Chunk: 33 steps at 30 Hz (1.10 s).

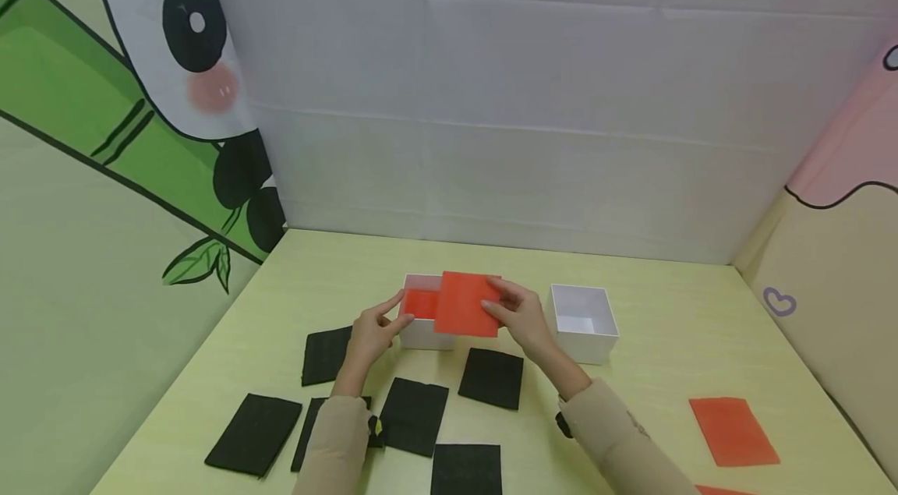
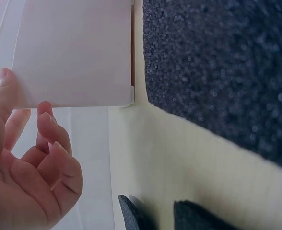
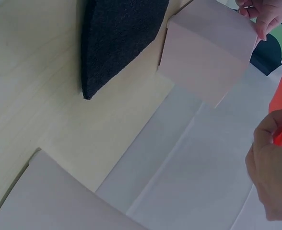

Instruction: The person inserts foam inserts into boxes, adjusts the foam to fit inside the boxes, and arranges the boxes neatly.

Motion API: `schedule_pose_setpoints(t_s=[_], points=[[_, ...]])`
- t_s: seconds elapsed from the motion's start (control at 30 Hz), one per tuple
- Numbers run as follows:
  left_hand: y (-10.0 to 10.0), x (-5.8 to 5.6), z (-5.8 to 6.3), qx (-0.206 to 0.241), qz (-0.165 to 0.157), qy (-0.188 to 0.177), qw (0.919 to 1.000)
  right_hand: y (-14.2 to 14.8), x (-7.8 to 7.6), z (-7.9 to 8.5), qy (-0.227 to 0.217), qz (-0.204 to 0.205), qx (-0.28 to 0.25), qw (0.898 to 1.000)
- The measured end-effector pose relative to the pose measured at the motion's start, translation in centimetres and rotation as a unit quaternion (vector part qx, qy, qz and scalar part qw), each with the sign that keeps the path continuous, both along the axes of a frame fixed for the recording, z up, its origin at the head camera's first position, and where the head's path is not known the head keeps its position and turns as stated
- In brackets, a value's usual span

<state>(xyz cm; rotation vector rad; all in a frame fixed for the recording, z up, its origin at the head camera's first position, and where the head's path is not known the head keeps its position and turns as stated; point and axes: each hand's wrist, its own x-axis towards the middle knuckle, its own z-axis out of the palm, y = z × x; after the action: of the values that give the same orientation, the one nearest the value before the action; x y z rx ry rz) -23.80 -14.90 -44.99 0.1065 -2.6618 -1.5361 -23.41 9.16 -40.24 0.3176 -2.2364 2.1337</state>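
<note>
My left hand (image 1: 372, 335) grips the left side of a white open box (image 1: 426, 336), its thumb at the front corner and a finger at the back. In the left wrist view the thumb lies against the box's white wall (image 2: 74, 52), with the other fingers curled beside it. A red layer (image 1: 421, 303) shows inside this box. Between thumb and fingers, my right hand (image 1: 521, 316) pinches a flat red square (image 1: 464, 304) by its right edge. The square is held over the right part of the box and hides that part in the head view.
To the right stands a second white open box (image 1: 584, 323). Several black squares, such as this black square (image 1: 491, 378), lie in front of the boxes. Red squares, including a red square (image 1: 735, 431), lie at the front right. A white sheet (image 1: 491, 129) hangs behind the table (image 1: 652, 284).
</note>
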Motion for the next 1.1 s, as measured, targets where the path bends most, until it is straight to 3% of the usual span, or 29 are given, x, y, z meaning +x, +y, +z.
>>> schedule_pose_setpoints(t_s=[0.27, 0.37, 0.47, 0.6, 0.7, 1.1], points=[[-0.2, 0.0, -0.2, 0.004, -0.003, -0.003, 1.0000, -2.0, -1.1, 0.0, 0.027, -0.020, 0.015, 0.999], [-0.2, 0.1, 0.0, 0.007, -0.005, -0.003, 1.0000, -2.9, -1.5, 0.4, 0.042, -0.023, 0.036, 0.998], [-0.3, 0.0, 0.0, 0.008, -0.005, -0.005, 0.9999, -3.8, -1.0, 1.8, 0.068, -0.021, 0.062, 0.996], [-0.3, -0.1, 0.0, 0.010, -0.006, -0.009, 0.9999, -4.7, -1.5, 1.8, 0.091, -0.021, 0.095, 0.991], [-0.3, -0.1, 0.0, 0.010, -0.005, -0.013, 0.9999, -5.1, -2.7, 0.8, 0.091, -0.019, 0.119, 0.989], [-0.1, 0.0, 0.1, 0.011, -0.003, -0.019, 0.9998, -6.2, -3.4, 0.8, 0.077, -0.017, 0.172, 0.982]])
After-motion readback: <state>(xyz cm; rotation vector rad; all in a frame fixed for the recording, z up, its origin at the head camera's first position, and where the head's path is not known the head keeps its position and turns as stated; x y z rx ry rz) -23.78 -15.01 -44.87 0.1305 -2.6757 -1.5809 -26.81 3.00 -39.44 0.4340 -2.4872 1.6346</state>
